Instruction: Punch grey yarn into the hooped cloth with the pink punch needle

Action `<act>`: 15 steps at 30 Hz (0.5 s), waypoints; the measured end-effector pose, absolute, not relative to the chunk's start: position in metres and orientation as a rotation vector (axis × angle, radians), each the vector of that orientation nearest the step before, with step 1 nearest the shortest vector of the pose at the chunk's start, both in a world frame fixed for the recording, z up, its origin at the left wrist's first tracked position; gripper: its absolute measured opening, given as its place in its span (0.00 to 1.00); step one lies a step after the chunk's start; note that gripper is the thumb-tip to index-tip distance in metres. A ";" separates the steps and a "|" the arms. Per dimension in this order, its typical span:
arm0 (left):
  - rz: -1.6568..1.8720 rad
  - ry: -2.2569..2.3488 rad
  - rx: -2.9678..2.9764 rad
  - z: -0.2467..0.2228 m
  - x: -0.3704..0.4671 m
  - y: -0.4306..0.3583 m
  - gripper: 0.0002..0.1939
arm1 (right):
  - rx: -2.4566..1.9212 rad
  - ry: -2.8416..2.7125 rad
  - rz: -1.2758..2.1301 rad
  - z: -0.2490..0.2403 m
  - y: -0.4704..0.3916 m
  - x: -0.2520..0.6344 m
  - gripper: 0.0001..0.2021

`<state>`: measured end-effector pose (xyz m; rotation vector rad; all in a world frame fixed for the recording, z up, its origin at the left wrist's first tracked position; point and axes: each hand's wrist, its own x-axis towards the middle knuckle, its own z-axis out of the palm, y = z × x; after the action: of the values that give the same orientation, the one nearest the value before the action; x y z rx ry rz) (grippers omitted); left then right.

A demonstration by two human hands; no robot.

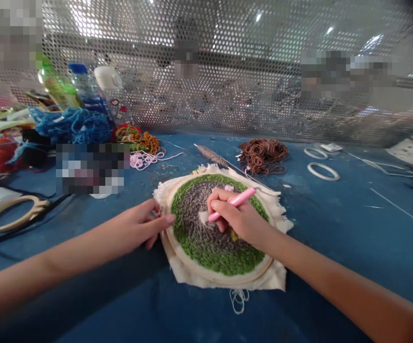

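A round embroidery hoop (171,237) lies flat on the blue table with white frayed cloth (274,278) stretched in it. Thick green yarn (213,263) forms an outer ring, and grey-brown yarn (192,209) fills the inside around a small bare white patch (203,217). My right hand (240,214) grips a pink, pen-shaped punch needle (233,204) over the middle, its lower end close to the patch. My left hand (149,221) holds the hoop's left edge, thumb on top and the other fingers at the side. My right hand hides part of the yarn surface.
Beyond the hoop are a grey yarn bundle (211,156) and brown yarn (263,155). White rings (323,171) lie at right. Another wooden hoop (11,209), blue yarn (72,125) and bottles (85,83) stand left. A perforated metal screen (228,95) closes off the back.
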<state>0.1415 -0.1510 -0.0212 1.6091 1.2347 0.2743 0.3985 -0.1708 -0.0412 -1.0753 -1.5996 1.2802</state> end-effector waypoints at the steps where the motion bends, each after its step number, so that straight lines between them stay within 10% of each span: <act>1: 0.287 1.215 1.552 -0.024 0.149 -0.153 0.21 | -1.057 -1.594 1.240 -0.039 -0.171 0.400 0.10; 10: 0.675 1.063 1.175 -0.032 0.187 -0.162 0.22 | -1.139 -2.020 0.886 -0.029 -0.175 0.397 0.07; 15: 0.642 1.075 1.158 -0.039 0.182 -0.163 0.20 | -1.079 -1.374 1.183 -0.039 -0.160 0.402 0.11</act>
<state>0.1816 -0.1628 -0.0390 1.1576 1.0751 0.6422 0.4016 -0.1605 -0.0394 -1.0786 -1.3738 1.1831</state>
